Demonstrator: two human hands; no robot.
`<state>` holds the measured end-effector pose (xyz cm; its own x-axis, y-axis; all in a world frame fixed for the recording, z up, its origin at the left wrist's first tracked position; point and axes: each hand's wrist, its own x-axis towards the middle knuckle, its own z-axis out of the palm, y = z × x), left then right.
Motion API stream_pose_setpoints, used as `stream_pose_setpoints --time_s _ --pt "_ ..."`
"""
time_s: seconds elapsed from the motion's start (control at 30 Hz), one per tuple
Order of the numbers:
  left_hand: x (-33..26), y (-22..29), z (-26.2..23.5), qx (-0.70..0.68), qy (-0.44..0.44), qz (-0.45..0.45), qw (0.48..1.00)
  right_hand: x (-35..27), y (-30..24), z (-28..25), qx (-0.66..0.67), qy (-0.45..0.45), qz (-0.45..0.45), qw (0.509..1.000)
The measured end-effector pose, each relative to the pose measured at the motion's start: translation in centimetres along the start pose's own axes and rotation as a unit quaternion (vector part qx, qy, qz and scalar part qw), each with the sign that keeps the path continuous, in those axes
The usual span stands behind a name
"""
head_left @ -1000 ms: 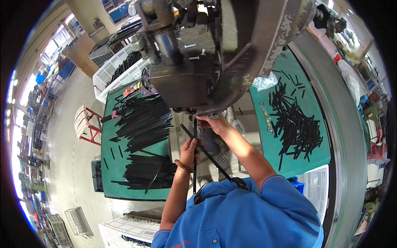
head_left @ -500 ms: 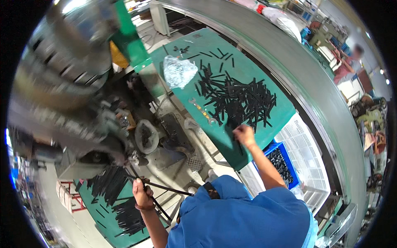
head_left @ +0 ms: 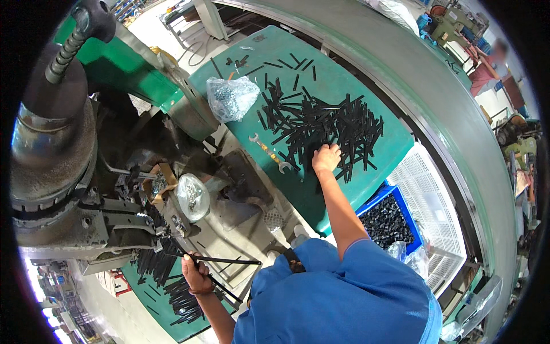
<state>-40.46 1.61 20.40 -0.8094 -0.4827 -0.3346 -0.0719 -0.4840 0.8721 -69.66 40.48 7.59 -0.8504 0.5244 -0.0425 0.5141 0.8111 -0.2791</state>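
Two long black strips (head_left: 234,261) stick out of my left hand (head_left: 196,276), its fingers closed round them beside the dark metal machine (head_left: 63,218). One strip points right, the other slants down toward my sleeve. My right hand (head_left: 327,158) reaches to the near edge of a heap of shorter black strips (head_left: 358,129) on the green table (head_left: 321,200). Its fingers are bent down and together on the strips; the fingertips are partly hidden among them. Left of the heap lie an open-ended wrench (head_left: 269,152) and a clear plastic bag of small metal parts (head_left: 232,98).
A blue bin (head_left: 413,232) of small black pieces sits in a white crate (head_left: 438,200) at the right. Beyond the table runs a conveyor (head_left: 395,63). Another bag (head_left: 193,198) is near the machine. More long strips lie on a lower green table (head_left: 140,292). A person (head_left: 488,71) sits far right.
My right hand has moved away from me, up to the near edge of the heap. My left hand still holds the long strips, slightly lower in view. The whole view has shifted.
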Motion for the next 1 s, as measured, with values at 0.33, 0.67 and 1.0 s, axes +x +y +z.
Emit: stream_pose_setpoints --time_s 0.33,0.67,1.0 --pt "0.3 -0.6 -1.2 0.002 0.021 0.013 1.000 1.9 2.3 -0.3 0.036 0.089 -0.153 0.984" --pt "0.6 -0.3 -2.2 -0.006 0.000 -0.014 1.000 2.9 3.4 -1.8 0.110 0.067 -0.264 0.956" --pt "0.3 0.8 -2.3 0.022 -0.024 -0.016 0.999 3.5 3.4 -4.8 0.163 -0.005 -0.261 0.951"
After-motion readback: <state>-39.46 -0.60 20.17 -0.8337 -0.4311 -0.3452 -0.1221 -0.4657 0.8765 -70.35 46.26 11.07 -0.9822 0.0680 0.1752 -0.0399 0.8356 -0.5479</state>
